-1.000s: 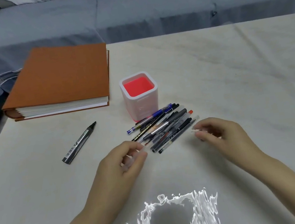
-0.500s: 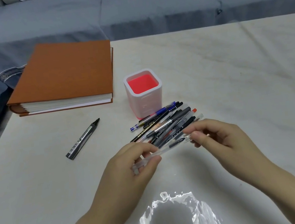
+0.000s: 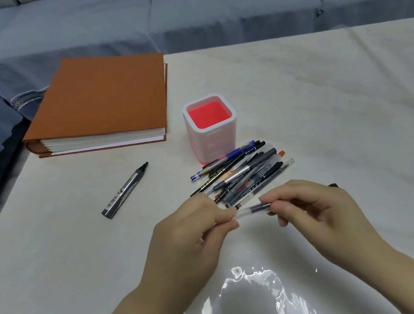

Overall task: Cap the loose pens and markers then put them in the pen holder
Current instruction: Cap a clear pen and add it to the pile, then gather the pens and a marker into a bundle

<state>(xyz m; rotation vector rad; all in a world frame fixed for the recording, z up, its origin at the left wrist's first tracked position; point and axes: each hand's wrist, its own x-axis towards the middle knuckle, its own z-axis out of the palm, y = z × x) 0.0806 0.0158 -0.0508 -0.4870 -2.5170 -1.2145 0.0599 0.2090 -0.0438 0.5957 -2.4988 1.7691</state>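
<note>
Between left hand [image 3: 193,238] and right hand [image 3: 314,211]: pen [image 3: 253,209], above table [image 3: 327,113]. Just beyond both hands: pen pile [image 3: 242,173] on table. Right behind pile: pen holder [image 3: 211,129]. Well left of left hand: marker [image 3: 125,191], alone. Farther beyond left hand, left of holder: book [image 3: 102,102].

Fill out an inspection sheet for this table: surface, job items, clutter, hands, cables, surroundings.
Surface: pale marbled table, with a glare patch near its front edge.
Job's things: pen holder upright, no pens showing in it; pile of pens lying just in front of it; clear pen held between both hands; black marker lying apart to the left, tip bare.
Clutter: orange album, closed and flat, back left.
Grippers: left hand pinches one end of the clear pen; right hand pinches the other.
Cables: nothing seen.
Surroundings: blue-grey sofa behind the table.
</note>
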